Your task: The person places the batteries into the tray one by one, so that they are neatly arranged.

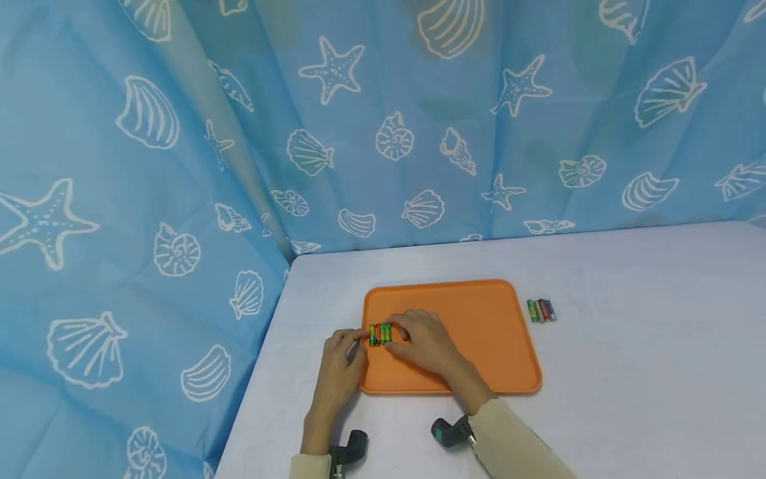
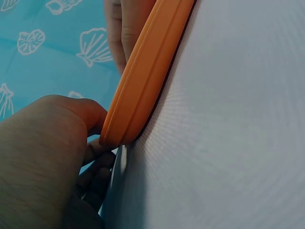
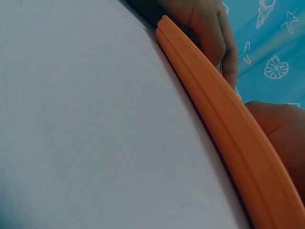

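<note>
Several small green and red batteries lie side by side in a row at the left of an orange tray. My right hand reaches over the tray from the right, its index finger at the far end and its thumb at the near end of a green battery, the rightmost in the row. At the tray's left rim, my left hand has its fingertips by the leftmost battery, thumb apart from the index finger. In both wrist views the tray's outer wall hides the batteries.
To the right of the tray, several more batteries lie in a row on the white tabletop. A blue curtain with shell and starfish prints stands behind and to the left of the table.
</note>
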The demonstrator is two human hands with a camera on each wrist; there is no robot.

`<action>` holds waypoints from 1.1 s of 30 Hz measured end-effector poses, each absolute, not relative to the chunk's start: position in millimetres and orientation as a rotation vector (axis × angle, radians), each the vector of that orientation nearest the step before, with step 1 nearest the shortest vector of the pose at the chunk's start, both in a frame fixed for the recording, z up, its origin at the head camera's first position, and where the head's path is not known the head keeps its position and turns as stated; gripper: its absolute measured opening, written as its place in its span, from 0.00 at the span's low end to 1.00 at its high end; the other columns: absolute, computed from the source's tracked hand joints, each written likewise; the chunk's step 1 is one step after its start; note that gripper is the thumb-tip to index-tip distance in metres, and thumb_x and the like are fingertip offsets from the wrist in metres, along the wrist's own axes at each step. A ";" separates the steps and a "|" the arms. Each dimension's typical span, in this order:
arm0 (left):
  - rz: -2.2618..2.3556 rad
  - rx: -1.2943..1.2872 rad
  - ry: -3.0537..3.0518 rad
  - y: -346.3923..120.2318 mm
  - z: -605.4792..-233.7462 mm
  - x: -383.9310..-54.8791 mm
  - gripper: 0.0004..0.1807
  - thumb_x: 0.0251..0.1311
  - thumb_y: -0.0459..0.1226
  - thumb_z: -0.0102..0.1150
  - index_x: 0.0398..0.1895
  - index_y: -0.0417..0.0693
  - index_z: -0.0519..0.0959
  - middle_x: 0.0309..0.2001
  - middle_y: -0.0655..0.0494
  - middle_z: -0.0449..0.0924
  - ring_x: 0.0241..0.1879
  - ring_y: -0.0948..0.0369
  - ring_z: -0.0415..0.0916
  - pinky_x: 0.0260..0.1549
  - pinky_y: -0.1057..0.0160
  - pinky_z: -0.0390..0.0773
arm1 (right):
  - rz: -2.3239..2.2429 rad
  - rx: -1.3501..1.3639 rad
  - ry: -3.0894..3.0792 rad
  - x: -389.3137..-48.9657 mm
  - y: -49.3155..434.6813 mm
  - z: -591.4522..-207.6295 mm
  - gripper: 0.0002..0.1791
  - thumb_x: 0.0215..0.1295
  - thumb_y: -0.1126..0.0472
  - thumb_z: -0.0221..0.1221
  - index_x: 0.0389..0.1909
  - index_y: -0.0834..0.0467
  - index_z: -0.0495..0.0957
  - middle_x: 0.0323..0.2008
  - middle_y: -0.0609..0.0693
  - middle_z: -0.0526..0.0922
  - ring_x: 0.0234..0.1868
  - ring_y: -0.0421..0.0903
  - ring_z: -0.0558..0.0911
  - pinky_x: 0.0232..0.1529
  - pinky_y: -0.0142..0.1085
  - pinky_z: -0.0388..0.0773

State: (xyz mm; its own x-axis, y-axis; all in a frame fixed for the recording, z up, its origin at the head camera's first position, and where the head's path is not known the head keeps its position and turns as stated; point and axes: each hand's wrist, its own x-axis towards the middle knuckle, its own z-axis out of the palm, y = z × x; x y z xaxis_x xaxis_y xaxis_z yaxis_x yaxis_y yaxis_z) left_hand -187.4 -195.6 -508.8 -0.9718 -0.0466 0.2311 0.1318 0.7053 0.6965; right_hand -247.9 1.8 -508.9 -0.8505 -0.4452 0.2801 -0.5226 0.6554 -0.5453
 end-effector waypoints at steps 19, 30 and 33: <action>-1.114 -0.088 -2.683 -191.7 -505.7 -187.1 0.14 0.68 0.34 0.58 0.55 0.50 0.82 0.53 0.56 0.76 0.60 0.54 0.68 0.61 0.47 0.71 | 0.955 0.846 -2.764 -241.3 10.7 -505.5 0.28 0.63 0.45 0.67 0.57 0.56 0.77 0.28 0.40 0.68 0.38 0.42 0.68 0.42 0.39 0.62; -1.135 -0.095 -2.660 -195.3 -508.6 -185.8 0.15 0.68 0.33 0.59 0.55 0.50 0.82 0.53 0.57 0.76 0.59 0.53 0.68 0.61 0.47 0.70 | 1.130 0.787 -2.738 -231.3 44.4 -486.7 0.21 0.66 0.54 0.66 0.57 0.57 0.79 0.35 0.39 0.75 0.37 0.38 0.73 0.41 0.35 0.78; -1.148 -0.092 -2.662 -195.6 -509.6 -186.1 0.14 0.68 0.34 0.58 0.55 0.50 0.82 0.53 0.57 0.76 0.59 0.54 0.68 0.61 0.48 0.70 | 1.081 0.804 -2.734 -228.5 53.8 -480.4 0.19 0.67 0.54 0.65 0.56 0.56 0.80 0.34 0.37 0.74 0.36 0.38 0.73 0.39 0.34 0.77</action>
